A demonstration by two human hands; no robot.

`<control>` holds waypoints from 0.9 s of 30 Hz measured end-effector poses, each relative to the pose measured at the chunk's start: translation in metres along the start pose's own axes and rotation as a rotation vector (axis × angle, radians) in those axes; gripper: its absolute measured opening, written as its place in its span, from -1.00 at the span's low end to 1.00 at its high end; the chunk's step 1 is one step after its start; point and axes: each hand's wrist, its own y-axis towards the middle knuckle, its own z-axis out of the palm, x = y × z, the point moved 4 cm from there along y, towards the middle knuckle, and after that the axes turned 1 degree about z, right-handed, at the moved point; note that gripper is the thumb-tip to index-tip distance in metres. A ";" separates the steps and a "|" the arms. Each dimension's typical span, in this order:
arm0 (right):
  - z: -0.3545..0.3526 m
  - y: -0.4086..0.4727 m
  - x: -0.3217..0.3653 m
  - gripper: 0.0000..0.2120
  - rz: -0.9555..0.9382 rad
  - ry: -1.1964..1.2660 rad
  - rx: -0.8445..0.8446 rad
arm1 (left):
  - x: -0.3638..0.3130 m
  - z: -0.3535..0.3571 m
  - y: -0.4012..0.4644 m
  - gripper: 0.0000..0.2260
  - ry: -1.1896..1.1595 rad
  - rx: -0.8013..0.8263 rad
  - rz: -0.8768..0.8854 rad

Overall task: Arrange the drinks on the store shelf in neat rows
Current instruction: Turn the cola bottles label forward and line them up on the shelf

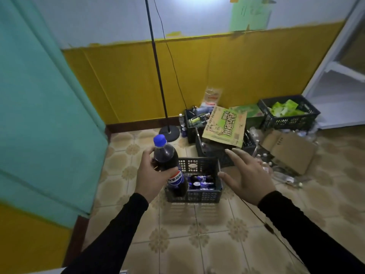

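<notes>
Head view: left hand grips cola bottle, near upright, cap up; right hand fingers spread, empty.

Sleeves: both arms wore long black sleeves, plain, with no print or marking that could be seen
Left sleeve: it was close-fitting and dark, and it ended at the wrist with a simple edge
Right sleeve: it had the same black fabric and the same fit, and it also ended at the wrist
Left hand: it was bare, with no glove, ring or watch visible
Right hand: it was bare too; the fingernails looked rather long, but the picture was a little blurred there
</notes>
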 end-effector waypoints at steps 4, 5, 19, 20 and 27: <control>0.043 0.053 -0.036 -0.30 0.022 0.029 0.070 | 0.023 0.031 0.063 -0.31 0.011 0.035 -0.049; 0.055 0.068 -0.044 -0.30 0.029 0.029 0.086 | 0.031 0.037 0.081 -0.33 0.014 0.037 -0.062; 0.292 0.180 -0.174 -0.31 0.236 0.032 0.348 | 0.217 0.122 0.314 0.00 0.070 0.125 -0.258; 0.314 0.180 -0.187 -0.31 0.243 0.030 0.362 | 0.242 0.132 0.320 -0.02 0.071 0.110 -0.279; 0.498 0.149 -0.294 -0.27 0.301 0.076 0.484 | 0.461 0.222 0.333 -0.07 0.011 -0.170 -0.513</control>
